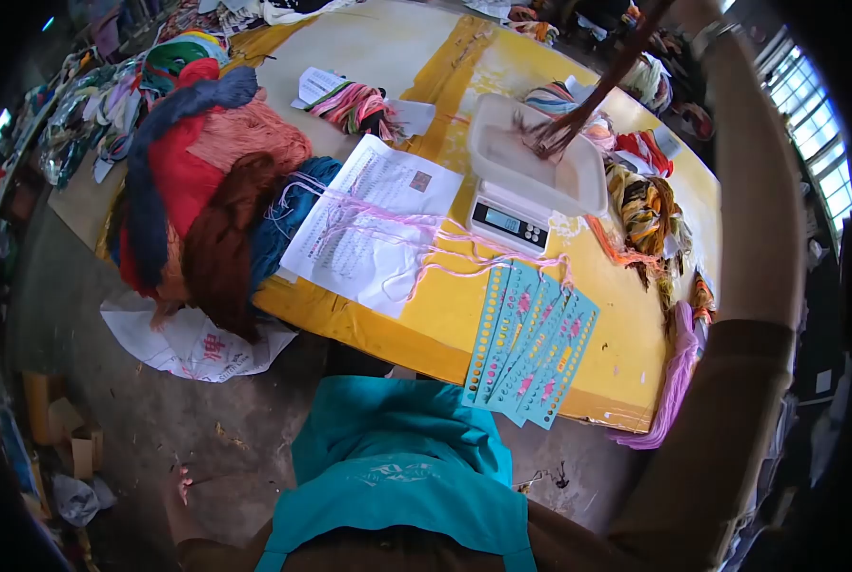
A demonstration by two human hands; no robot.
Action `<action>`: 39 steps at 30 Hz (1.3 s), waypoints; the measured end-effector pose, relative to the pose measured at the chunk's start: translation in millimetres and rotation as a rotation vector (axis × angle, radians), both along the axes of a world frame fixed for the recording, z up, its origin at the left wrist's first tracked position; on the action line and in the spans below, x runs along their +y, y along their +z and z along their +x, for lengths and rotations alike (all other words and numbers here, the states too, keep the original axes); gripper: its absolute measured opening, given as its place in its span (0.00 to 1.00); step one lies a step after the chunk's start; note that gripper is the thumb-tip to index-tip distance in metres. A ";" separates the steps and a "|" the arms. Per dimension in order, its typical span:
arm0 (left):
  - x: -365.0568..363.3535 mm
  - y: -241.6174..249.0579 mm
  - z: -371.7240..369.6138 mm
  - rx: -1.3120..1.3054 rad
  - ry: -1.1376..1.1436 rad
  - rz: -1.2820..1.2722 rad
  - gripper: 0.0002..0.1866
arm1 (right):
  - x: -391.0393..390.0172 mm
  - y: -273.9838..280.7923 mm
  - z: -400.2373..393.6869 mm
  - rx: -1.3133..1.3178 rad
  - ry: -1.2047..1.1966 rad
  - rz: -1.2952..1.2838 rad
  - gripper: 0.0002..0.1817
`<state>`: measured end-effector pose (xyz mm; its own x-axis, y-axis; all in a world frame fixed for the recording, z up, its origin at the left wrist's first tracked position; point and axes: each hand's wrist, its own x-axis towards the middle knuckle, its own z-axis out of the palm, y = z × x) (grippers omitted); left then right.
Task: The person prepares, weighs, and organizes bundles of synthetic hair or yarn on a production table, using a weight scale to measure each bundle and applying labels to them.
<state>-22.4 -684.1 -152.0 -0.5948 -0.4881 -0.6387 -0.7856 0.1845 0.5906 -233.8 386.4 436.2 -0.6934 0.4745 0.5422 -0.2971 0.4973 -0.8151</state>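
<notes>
My right hand [697, 13] is raised at the top right edge, closed around a skein of dark reddish-brown thread [593, 103]. The skein hangs at a slant, its loose lower end over the white plastic tray [586, 195] of a digital scale [509, 227]. The fingers of that hand are partly cut off by the frame. My left hand [184, 484] hangs low at my left side, away from the table, with its fingers loosely apart and nothing visible in them.
Large red, salmon, brown and blue skeins [221, 153] heap over the table's left edge. A printed sheet [374, 210] lies under pink strands [436, 229]. Teal punched cards [531, 343] overhang the front edge. Mixed thread bundles [647, 210] line the right, and lilac thread [672, 381] hangs off the corner.
</notes>
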 end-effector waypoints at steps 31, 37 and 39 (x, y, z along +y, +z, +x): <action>457.4 207.8 -59.3 0.092 -1.048 0.685 0.12 | -300.1 -348.5 254.0 -0.286 0.233 0.372 0.23; 505.0 258.1 -40.3 0.018 -1.339 1.043 0.14 | -370.0 -334.9 253.6 -0.209 0.820 0.192 0.40; 507.8 270.5 -40.6 0.001 -1.340 1.070 0.15 | -373.1 -333.3 258.4 -0.364 0.929 -0.039 0.40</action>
